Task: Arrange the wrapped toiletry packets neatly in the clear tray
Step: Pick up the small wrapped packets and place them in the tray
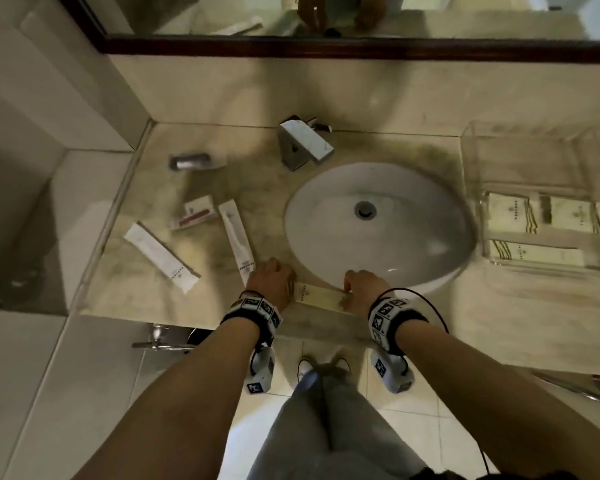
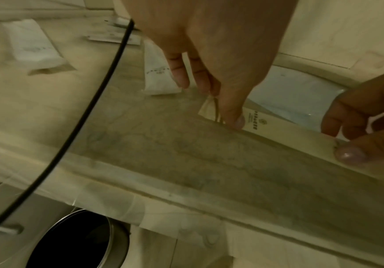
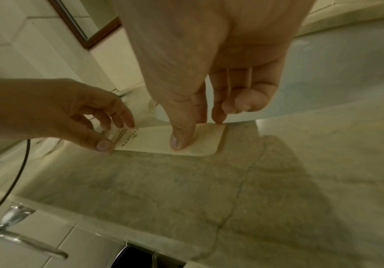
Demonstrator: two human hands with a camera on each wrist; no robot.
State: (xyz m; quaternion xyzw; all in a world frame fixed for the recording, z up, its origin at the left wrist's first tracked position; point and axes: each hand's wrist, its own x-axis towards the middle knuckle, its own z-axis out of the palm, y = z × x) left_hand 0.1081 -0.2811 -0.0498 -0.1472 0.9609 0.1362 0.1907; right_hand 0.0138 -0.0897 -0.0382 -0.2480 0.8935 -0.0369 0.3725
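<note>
Both hands sit closest to the lens, each at one end of a flat cream paper-wrapped packet with dark print (image 1: 321,296) lying on the beige marble counter (image 1: 194,299) just in front of the white oval basin (image 1: 378,230). The left hand (image 1: 272,277) pinches the printed end between thumb and fingers; the right hand (image 3: 194,116) presses its thumb on top, fingertips at the far edge. The clear plastic tray (image 1: 534,161), holding three cream packets, stands well apart to the right.

The packet lies flat and thin, so a lift may slip, and it could slide into the basin beside it. Four more packets (image 1: 238,237) wait on the left.

Whether the right fingers curl under the packet's edge is hard to tell. The tray's right side is cut off, and its clear walls blur.
</note>
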